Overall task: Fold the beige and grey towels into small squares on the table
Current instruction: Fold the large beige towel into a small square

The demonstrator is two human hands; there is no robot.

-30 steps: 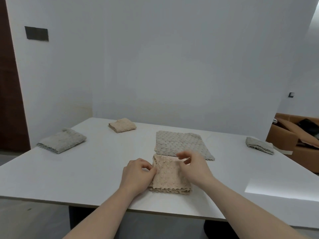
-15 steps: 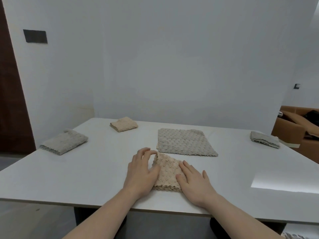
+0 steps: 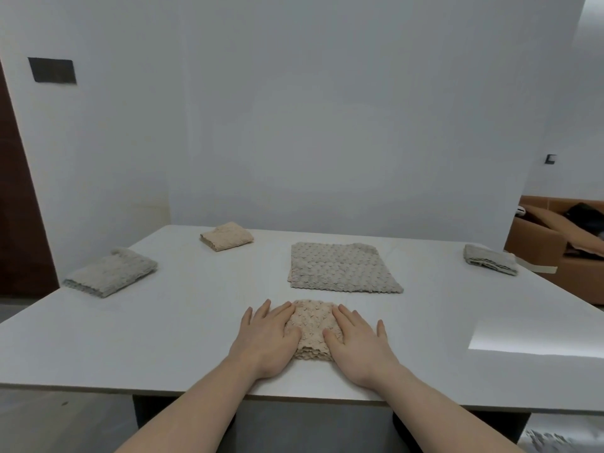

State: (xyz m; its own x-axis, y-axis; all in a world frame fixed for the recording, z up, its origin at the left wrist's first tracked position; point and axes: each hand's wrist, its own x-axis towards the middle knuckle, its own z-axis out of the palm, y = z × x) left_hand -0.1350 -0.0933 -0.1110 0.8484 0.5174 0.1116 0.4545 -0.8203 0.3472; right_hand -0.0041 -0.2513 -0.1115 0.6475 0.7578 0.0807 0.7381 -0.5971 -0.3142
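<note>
Now the folded beige towel (image 3: pixel 312 325) lies between both palms. Left hand (image 3: pixel 268 338) and right hand (image 3: pixel 358 343) press flat, fingers spread, on its sides.

— Which colours are on the white table (image 3: pixel 183 325)?

— A beige towel (image 3: pixel 312 325) with a scalloped, scale-like weave at the near edge. Just beyond it, a grey towel (image 3: pixel 340 269) with the same scale pattern.

— And further out?

— Far left corner, another beige folded towel (image 3: pixel 227 236). Left edge, a pale grey folded towel (image 3: pixel 111 272); right edge, a grey one (image 3: pixel 490 259). Past the table's right, a tan-orange sofa (image 3: pixel 555 243).
</note>
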